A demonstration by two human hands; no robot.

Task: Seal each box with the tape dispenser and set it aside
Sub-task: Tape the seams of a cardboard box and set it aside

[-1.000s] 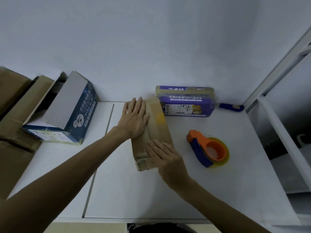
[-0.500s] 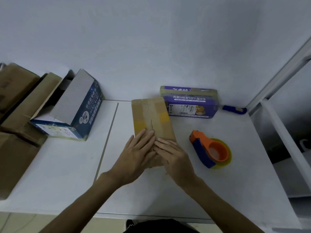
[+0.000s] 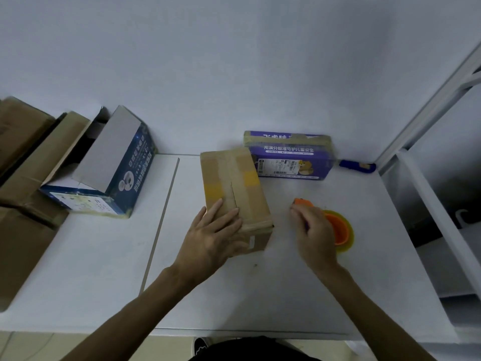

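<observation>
Underneath both hands, a white matt laminate table (image 3: 260,295), split by a thin seam out to the left of the left hand. Well beyond the left hand, at the table's left edge, a heap of plain brown corrugated cartons (image 3: 23,152) with loose flaps. Off to the right of the right hand, a white painted metal frame (image 3: 429,204) of straight bars. Left of and beyond the left hand, a dark blue and white printed cardboard box (image 3: 109,178), grey-lined flap raised. Under the left hand (image 3: 216,238), the oblong brown cardboard box (image 3: 234,183), banded with glossy tan tape and yellowish patches; fingers straight and flat on its near end, palm over the near edge. Close behind that box's far right corner, ahead of the right hand, a purple printed carton (image 3: 289,157) strapped with tan tape, against the wall. Beneath the right hand (image 3: 316,235), the orange plastic tape dispenser (image 3: 338,230) with its translucent yellow roll, on the table; fingers curled over the handle, blurred, firm grip or mere touch impossible to tell. Farthest ahead and right, beside the frame, a small blue bar-shaped object (image 3: 356,166).
</observation>
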